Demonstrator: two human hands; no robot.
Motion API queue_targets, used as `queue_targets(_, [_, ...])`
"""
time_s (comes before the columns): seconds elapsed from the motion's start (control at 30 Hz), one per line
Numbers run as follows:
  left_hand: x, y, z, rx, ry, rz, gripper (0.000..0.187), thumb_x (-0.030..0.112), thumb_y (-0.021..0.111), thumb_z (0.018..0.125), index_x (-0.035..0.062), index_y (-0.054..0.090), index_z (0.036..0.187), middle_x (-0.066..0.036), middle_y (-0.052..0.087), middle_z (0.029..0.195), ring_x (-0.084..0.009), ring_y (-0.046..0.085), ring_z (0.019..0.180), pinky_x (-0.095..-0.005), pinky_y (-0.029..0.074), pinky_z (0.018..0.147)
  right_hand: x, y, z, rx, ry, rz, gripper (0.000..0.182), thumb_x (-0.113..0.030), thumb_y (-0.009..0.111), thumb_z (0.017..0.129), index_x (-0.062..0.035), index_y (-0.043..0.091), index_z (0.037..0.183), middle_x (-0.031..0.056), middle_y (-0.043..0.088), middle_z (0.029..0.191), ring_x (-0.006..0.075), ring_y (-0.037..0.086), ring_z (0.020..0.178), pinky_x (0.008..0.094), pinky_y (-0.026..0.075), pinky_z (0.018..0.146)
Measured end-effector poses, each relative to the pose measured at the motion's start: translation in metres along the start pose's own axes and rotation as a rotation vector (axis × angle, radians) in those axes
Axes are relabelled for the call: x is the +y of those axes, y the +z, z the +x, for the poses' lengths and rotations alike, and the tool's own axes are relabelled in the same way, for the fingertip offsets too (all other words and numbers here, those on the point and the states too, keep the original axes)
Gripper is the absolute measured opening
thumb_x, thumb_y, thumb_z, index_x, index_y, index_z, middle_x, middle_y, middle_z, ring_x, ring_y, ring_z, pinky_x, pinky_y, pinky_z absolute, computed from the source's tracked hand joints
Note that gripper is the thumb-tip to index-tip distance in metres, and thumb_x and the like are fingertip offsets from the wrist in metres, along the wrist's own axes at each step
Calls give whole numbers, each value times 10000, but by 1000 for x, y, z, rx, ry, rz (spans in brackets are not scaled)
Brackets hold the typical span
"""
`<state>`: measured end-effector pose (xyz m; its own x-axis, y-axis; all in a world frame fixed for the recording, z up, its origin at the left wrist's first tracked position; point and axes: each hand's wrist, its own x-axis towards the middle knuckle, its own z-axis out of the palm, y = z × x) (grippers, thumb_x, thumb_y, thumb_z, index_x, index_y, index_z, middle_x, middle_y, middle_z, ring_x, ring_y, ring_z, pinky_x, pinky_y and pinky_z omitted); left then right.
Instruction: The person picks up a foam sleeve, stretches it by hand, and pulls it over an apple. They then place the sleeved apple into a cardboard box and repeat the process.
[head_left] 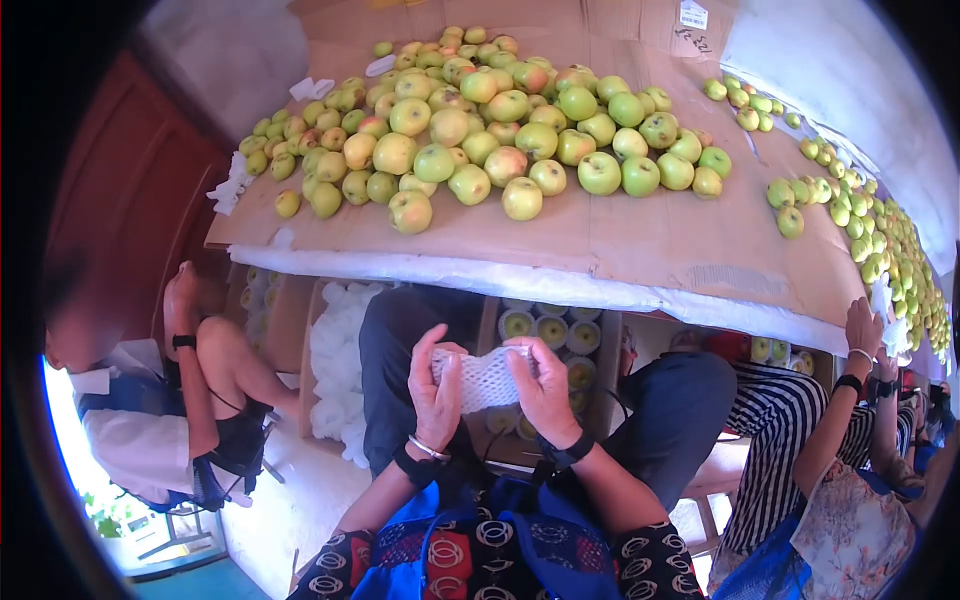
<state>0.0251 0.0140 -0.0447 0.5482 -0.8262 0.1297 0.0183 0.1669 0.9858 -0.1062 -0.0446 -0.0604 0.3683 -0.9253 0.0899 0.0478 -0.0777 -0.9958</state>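
A white foam net sleeve (482, 380) is stretched sideways between my two hands, above my lap. My left hand (436, 390) pinches its left end, with the fingertips curled in at the edge. At the other end my right hand (545, 392) grips the sleeve between thumb and fingers. No apple shows inside the netting. Just below and behind the hands stands an open cardboard box (606, 375) with apples in white foam nets (551, 331). Left of my knee, another box holds a heap of white foam nets (340, 365).
A big pile of green and reddish apples (480, 145) covers much of the cardboard-topped table (640, 235) ahead. More apples (880, 240) lie at the right. One person (205, 400) sits at my left; others, one in striped trousers (775, 430), sit at my right.
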Motion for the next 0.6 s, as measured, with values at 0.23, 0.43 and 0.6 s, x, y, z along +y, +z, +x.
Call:
queue_targets(0.23, [-6,-9,15,23,-73,115,126,120,495,916,9,537,875,2,531,744,-56,473,683,-220,409,605,0,7,5,48,35,202,141,-94,529,901,-10,532,1015,-28,544,764,9,460,672,164,382,603])
queue_targets(0.43, [-29,-19,16,-30,-158,50,221,166,461,942,40,474,761,35,452,658,-45,383,618,-219,352,535,-14,3,20,77,-163,-202,108,-105,597,855,-13,579,907,67,611,693,91,573,611,235,451,569])
queue_targets(0.6, [-3,-20,26,81,118,-68,204,110,518,914,56,451,729,35,432,693,-42,361,639,-205,326,571,-11,12,29,103,-163,-225,103,-104,613,841,-14,582,879,85,598,666,108,573,583,241,449,548])
